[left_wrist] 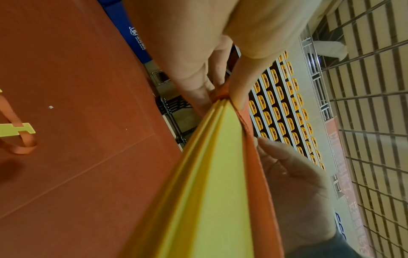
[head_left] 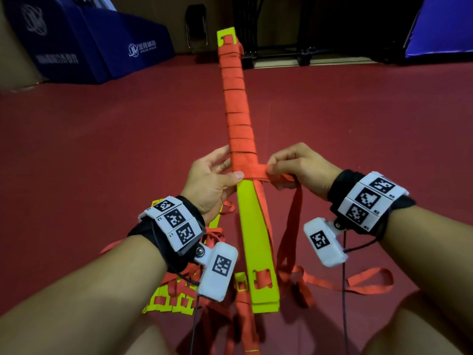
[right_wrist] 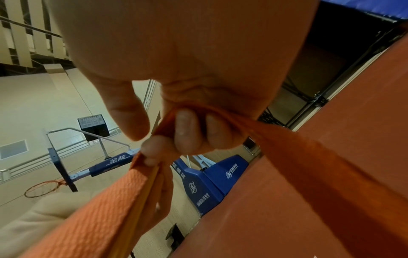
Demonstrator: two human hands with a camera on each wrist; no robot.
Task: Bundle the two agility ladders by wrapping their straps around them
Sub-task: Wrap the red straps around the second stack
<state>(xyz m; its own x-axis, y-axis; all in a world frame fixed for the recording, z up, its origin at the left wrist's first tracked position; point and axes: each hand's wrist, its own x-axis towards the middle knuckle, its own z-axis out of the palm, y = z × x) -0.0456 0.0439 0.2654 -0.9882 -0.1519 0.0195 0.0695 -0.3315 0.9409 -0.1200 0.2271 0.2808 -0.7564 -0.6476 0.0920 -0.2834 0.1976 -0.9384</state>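
Head view: left hand (head_left: pixel 208 181) grips yellow ladder stack (head_left: pixel 252 221) at the wrap edge, thumb on top; right hand (head_left: pixel 298 167) fingers clamped on orange strap (head_left: pixel 275 176), pulled rightward; far half wrapped; second ladder (head_left: pixel 174 299) lies on floor (head_left: pixel 102 139).

The orange strap (right_wrist: pixel 114 206) is woven cloth with a coarse, waffle-like matt weave. The yellow rungs (head_left: pixel 252 226) look like smooth, flat plastic with a dull sheen. The red floor (head_left: pixel 102 139) is smooth and faintly glossy.
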